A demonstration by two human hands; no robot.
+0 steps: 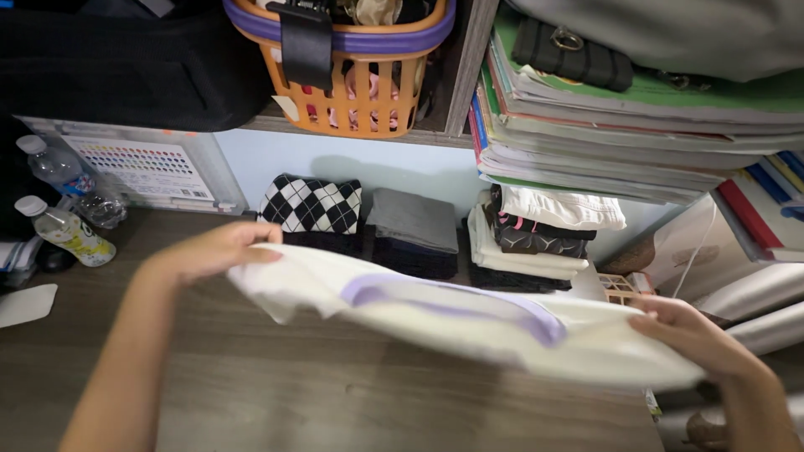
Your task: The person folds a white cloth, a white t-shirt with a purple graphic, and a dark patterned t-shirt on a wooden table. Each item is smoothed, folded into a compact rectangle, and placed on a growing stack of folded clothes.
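The shirt (469, 322) was white with a lilac neckband, motion-blurred. It hung stretched flat above the wooden tabletop, running from upper left down to lower right, one end gripped at each side, its neckband facing up.

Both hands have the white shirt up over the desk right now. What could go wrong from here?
1. The white shirt hangs between the left hand and right hand; its sagging middle may bunch if lowered unevenly.
2. A wide left swing could knock over the two water bottles.
3. The folded clothes stacks sit close behind; the shirt's far edge could snag them.
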